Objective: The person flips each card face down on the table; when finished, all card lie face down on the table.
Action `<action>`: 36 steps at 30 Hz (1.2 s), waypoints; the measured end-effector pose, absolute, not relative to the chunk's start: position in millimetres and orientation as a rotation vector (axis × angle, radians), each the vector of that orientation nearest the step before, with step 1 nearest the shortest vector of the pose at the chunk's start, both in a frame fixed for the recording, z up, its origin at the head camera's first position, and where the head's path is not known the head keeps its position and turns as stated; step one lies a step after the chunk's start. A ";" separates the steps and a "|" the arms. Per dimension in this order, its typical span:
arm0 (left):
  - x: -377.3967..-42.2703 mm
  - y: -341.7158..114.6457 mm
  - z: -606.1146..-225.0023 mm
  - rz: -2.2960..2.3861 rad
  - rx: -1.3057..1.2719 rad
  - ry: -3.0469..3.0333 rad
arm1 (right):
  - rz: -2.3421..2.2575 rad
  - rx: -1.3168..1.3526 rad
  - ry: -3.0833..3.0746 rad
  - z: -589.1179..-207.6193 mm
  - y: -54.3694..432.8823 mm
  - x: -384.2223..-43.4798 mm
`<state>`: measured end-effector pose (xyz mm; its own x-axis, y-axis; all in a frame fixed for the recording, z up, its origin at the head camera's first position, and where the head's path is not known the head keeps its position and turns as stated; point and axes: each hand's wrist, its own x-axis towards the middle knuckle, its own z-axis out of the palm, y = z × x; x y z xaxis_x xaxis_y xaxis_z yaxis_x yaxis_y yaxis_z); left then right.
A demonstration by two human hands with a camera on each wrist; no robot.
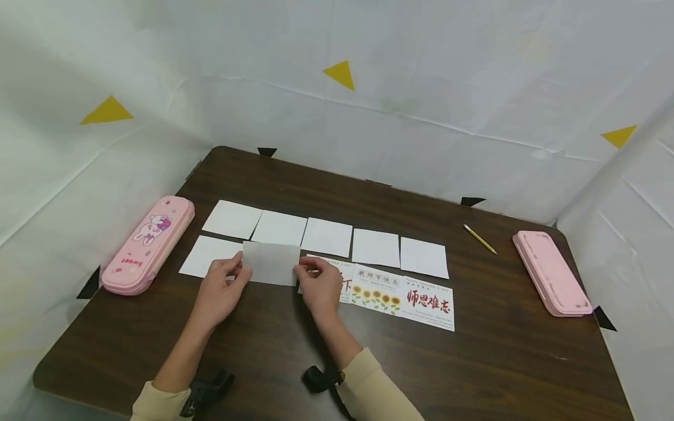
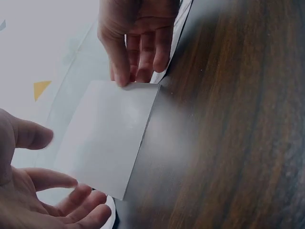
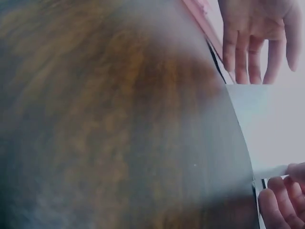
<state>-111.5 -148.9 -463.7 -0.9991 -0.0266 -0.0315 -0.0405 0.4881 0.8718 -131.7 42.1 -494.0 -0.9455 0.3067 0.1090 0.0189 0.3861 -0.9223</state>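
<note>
A white card (image 1: 271, 263) is raised a little over the table between both hands. My right hand (image 1: 321, 286) pinches its right edge between thumb and fingers, which also shows in the left wrist view. At the card's left edge is my left hand (image 1: 221, 286); its thumb stands away from the card in the left wrist view, with relaxed fingertips right at the edge. Beneath and to the left lies a blank white card (image 1: 210, 257). To the right lie printed cards: one partly hidden by my right hand, a sunflower card (image 1: 376, 289) and a red-lettered card (image 1: 427, 301).
Behind runs a row of several blank white cards (image 1: 326, 235). A pink pencil case (image 1: 150, 245) with a rabbit picture lies at the left, another pink case (image 1: 550, 272) at the right. A yellow pencil (image 1: 479, 238) lies near the back right of the dark wooden table (image 1: 474, 374).
</note>
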 end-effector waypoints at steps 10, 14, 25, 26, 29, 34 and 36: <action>-107.8 -154.9 -463.0 1.383 0.033 2.724 | 1.483 -0.204 -2.535 -483.4 43.0 -126.6; -109.6 -156.6 -463.2 1.329 0.070 2.756 | 1.454 -0.173 -2.616 -479.5 45.3 -127.1; -107.3 -156.2 -457.8 1.336 0.125 2.733 | 1.728 -0.221 -2.650 -472.7 46.6 -126.5; -107.2 -156.5 -458.2 1.333 0.126 2.737 | 1.739 -0.220 -2.648 -472.3 46.5 -126.5; -106.6 -156.7 -459.6 1.326 0.133 2.744 | 1.739 -0.218 -2.654 -472.5 46.3 -126.4; -105.3 -154.7 -460.4 1.325 0.132 2.739 | 1.755 -0.221 -2.652 -474.6 48.3 -126.0; -104.6 -153.4 -461.0 1.327 0.139 2.734 | 1.804 -0.218 -2.624 -476.2 50.9 -125.3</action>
